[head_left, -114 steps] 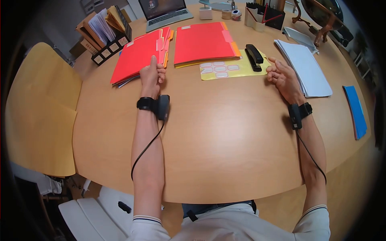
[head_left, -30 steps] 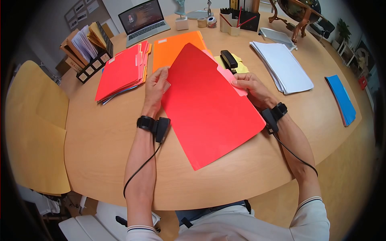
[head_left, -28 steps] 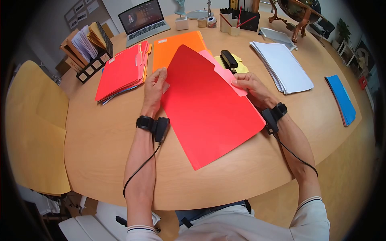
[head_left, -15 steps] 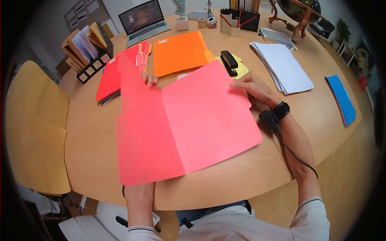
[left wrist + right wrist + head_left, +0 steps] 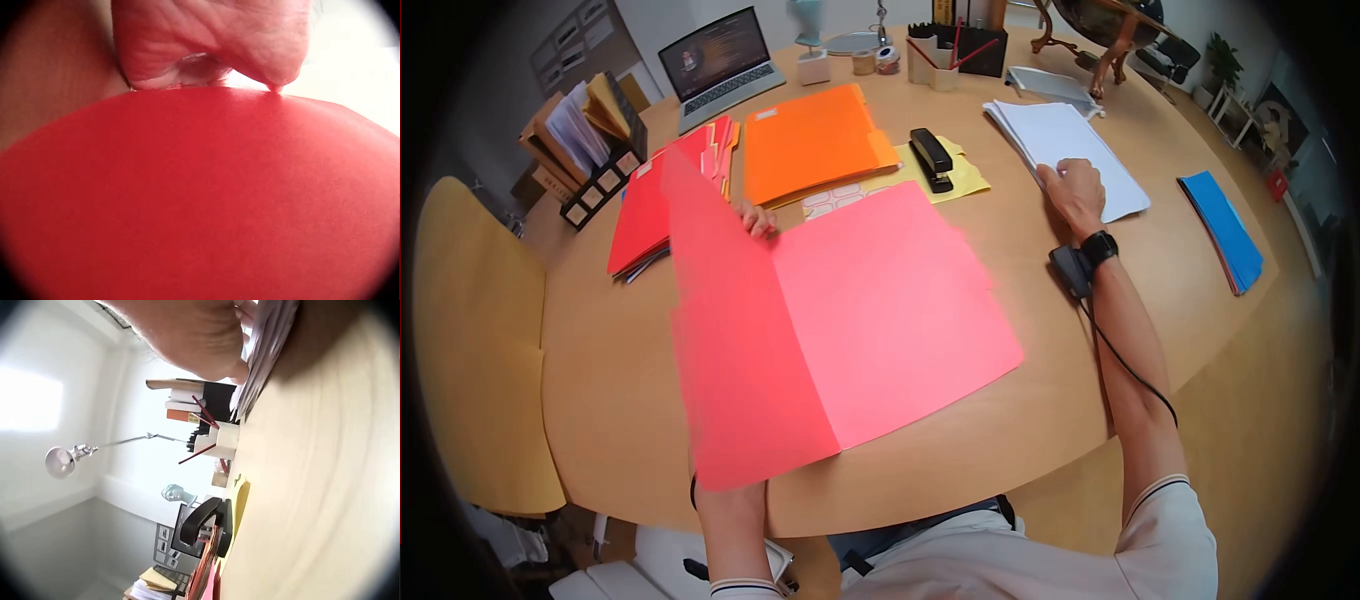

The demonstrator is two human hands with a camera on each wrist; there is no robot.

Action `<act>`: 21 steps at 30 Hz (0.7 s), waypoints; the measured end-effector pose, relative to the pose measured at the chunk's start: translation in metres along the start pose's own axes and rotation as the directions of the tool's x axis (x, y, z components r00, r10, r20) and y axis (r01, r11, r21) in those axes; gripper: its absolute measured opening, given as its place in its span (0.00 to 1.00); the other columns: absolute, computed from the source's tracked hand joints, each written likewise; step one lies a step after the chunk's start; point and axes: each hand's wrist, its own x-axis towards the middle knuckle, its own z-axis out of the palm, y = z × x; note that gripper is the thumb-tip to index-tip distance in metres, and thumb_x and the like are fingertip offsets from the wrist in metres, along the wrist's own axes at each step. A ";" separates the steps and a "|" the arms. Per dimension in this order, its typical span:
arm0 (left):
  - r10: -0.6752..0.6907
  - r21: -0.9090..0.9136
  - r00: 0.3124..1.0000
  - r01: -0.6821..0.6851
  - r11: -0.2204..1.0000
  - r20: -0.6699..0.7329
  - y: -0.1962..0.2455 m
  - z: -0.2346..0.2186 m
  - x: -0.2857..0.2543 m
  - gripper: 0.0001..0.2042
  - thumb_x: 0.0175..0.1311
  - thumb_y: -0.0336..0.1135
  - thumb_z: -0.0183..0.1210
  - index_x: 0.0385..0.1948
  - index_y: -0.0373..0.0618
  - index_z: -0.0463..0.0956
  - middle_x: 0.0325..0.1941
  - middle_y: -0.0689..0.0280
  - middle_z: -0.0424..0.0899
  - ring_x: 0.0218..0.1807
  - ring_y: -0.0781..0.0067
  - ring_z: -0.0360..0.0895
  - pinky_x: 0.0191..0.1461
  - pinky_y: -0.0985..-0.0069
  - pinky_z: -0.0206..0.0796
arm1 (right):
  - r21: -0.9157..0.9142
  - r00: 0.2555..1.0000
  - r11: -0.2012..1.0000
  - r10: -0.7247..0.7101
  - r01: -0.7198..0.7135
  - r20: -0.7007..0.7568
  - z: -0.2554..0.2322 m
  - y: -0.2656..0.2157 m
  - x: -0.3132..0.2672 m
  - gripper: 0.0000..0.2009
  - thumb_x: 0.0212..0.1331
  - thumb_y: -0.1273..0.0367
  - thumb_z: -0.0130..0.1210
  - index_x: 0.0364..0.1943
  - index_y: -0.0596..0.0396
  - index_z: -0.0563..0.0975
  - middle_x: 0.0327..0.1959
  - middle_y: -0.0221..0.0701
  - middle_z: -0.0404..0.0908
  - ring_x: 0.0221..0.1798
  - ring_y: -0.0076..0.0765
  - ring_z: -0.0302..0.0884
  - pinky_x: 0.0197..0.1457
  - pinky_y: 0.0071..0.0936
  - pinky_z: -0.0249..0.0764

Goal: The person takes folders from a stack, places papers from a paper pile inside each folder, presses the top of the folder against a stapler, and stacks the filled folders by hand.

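A red folder (image 5: pixel 900 310) stands spread open over the near part of the table, its left flap raised. My left hand (image 5: pixel 757 219) holds that flap, with fingertips showing over the inside and the rest hidden behind it. In the left wrist view, the fingers and thumb of my left hand (image 5: pixel 212 40) pinch the edge of the red cover (image 5: pixel 200 187). My right hand (image 5: pixel 1075 190) is on the stack of white paper (image 5: pixel 1115 170), fingers curled. The right wrist view shows the thumb of my right hand (image 5: pixel 206 344) at the edge of the paper stack (image 5: pixel 270 356).
An orange folder (image 5: pixel 815 140) lies beyond the red one. Beside it are a black stapler (image 5: pixel 931 160) on a yellow folder (image 5: pixel 970 182) and a pile of red folders (image 5: pixel 640 215). A laptop (image 5: pixel 718 65) stands behind; blue folders (image 5: pixel 1222 230) lie at the right.
The red folder has been lifted off the pile and opened out, its left flap in my left hand. My right hand has let go of it and moved right onto the paper stack.
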 end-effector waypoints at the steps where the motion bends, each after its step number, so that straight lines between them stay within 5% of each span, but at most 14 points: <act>1: -0.024 -0.007 0.999 0.024 1.000 0.025 -0.009 0.003 0.000 0.10 0.76 0.42 0.53 0.36 0.46 0.74 0.35 0.65 0.78 0.49 0.66 0.72 0.64 0.67 0.63 | 0.055 0.994 0.997 0.047 -0.053 0.094 -0.002 0.000 0.000 0.21 0.58 0.54 0.61 0.39 0.61 0.86 0.46 0.45 0.84 0.50 0.57 0.80 0.50 0.52 0.77; 10: -0.047 -0.005 0.999 0.048 0.999 0.026 -0.016 0.012 0.018 0.10 0.76 0.42 0.53 0.35 0.47 0.73 0.34 0.65 0.77 0.48 0.66 0.72 0.65 0.67 0.62 | -0.102 0.995 0.992 -0.072 0.079 0.071 0.006 -0.003 -0.004 0.16 0.59 0.58 0.61 0.35 0.59 0.86 0.48 0.44 0.83 0.53 0.53 0.80 0.53 0.50 0.78; 15: -0.038 0.008 0.999 0.038 0.999 0.001 -0.009 0.020 0.025 0.11 0.76 0.42 0.53 0.35 0.47 0.73 0.34 0.65 0.77 0.48 0.67 0.72 0.65 0.68 0.62 | -0.039 0.983 0.984 -0.177 0.175 -0.052 0.021 0.000 -0.004 0.10 0.60 0.64 0.62 0.35 0.55 0.87 0.44 0.41 0.85 0.49 0.50 0.82 0.52 0.47 0.79; 21: -0.030 0.027 0.999 0.030 0.999 -0.019 -0.014 0.038 0.032 0.11 0.76 0.42 0.52 0.34 0.47 0.72 0.33 0.65 0.77 0.48 0.67 0.72 0.65 0.68 0.61 | 0.066 0.994 0.993 -0.099 0.102 -0.051 0.018 0.000 -0.004 0.09 0.62 0.65 0.60 0.34 0.55 0.86 0.41 0.39 0.85 0.48 0.50 0.82 0.53 0.48 0.77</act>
